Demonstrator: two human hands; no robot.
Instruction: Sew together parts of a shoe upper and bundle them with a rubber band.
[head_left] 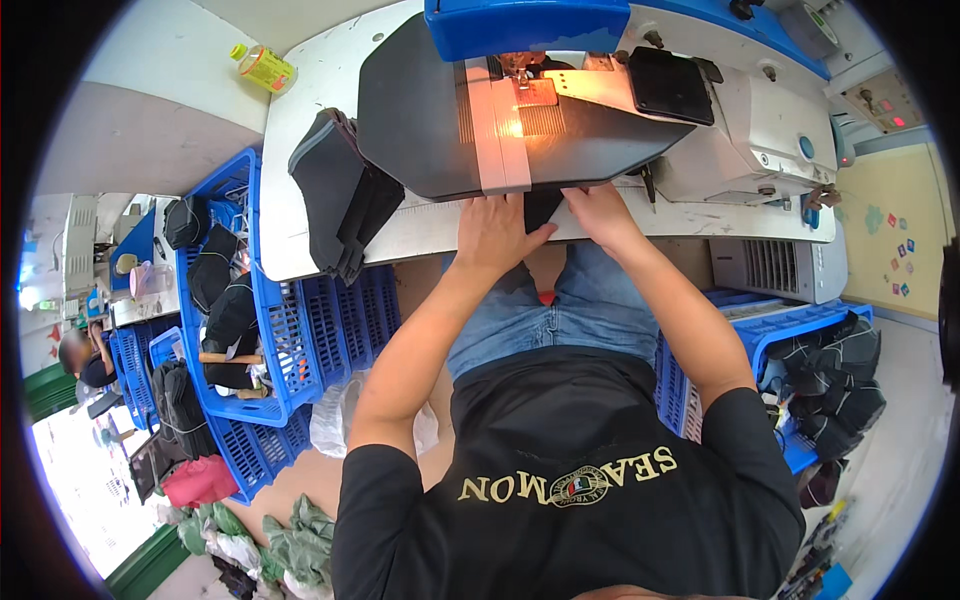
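Observation:
A black fabric piece [541, 207] shows between my hands at the front edge of a dark, angular plate [410, 120]. My left hand [495, 235] lies flat beside it, thumb stretched toward its lower tip; its fingertips are partly hidden at the plate's edge. On the other side, my right hand [605, 217] has its fingers closed at the fabric's right edge, their tips partly covered. The plate lies under the lit needle area of a sewing machine [527, 30], with a pale strip [495, 130] running across it.
Stacked dark cut pieces [345, 200] hang over the white table's left edge. A yellow-capped bottle [263, 68] stands behind them. Blue crates [285, 350] with dark goods are at left, another blue crate [790, 330] at right. A person [88, 355] is far left.

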